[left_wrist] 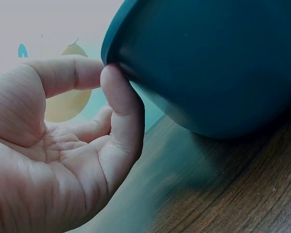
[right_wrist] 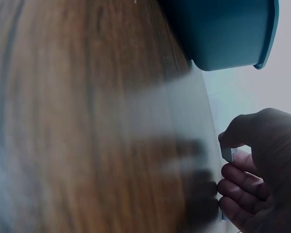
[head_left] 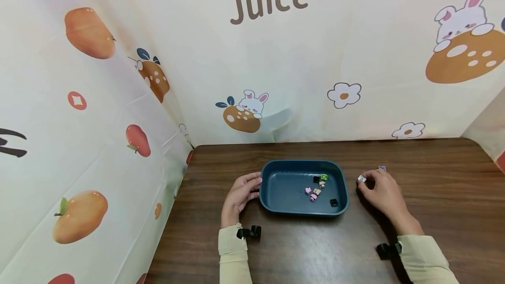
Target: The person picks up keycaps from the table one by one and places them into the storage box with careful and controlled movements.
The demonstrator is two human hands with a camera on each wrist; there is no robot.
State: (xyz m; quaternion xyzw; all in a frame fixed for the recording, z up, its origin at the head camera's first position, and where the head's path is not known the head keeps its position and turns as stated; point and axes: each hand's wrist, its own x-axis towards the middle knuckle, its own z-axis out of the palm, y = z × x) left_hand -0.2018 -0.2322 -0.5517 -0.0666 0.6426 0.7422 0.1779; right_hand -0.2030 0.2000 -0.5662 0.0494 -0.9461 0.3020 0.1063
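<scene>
A dark blue rectangular tray (head_left: 276, 205) lies on the table, and several small blocks in black, green, pink and beige lie in its right half. At the tray's left end, my left hand (head_left: 243, 192) pinches the rim between thumb and finger; the left wrist view shows this hand (left_wrist: 72, 131) close against the tray's edge. To the right of the tray, my right hand (head_left: 382, 192) holds a small white block (head_left: 361, 179) between thumb and forefinger. The same block (right_wrist: 227, 154) looks pale grey in the right wrist view, with the other fingers curled below.
Just behind the right hand, a small blue-and-white piece (head_left: 382, 168) lies partly hidden on the table. A dark wood-grain tabletop (head_left: 300, 249) carries everything. Behind it hangs a printed cloth (head_left: 307, 56), with another stretch along the left side.
</scene>
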